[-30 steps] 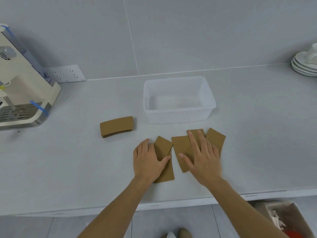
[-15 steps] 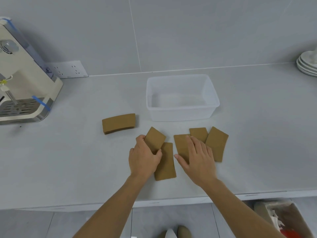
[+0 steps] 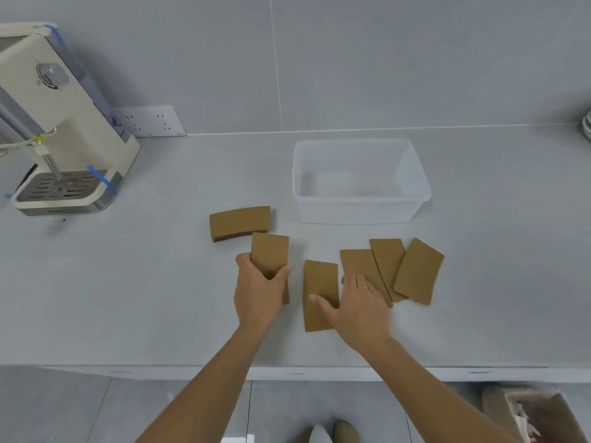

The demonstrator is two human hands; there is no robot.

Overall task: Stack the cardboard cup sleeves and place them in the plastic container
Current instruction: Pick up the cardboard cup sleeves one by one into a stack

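Observation:
My left hand (image 3: 258, 294) grips one brown cardboard sleeve (image 3: 269, 252) by its near end, its far end reaching toward a small stack of sleeves (image 3: 239, 222) lying crosswise on the counter. My right hand (image 3: 358, 305) rests flat with fingers apart, thumb on a single sleeve (image 3: 320, 289) and fingertips on the nearest of three fanned, overlapping sleeves (image 3: 388, 270). The clear plastic container (image 3: 360, 204) stands empty just beyond the sleeves.
A cream coffee machine (image 3: 57, 129) stands at the far left with a wall socket (image 3: 150, 121) beside it. Stacked white plates (image 3: 587, 126) show at the right edge. Below the counter edge (image 3: 287, 374), a bin (image 3: 537, 414) sits on the floor at right.
My left hand lifted one sleeve off the lower one and carried it left toward the stack. My right hand slid back and left onto the single sleeve.

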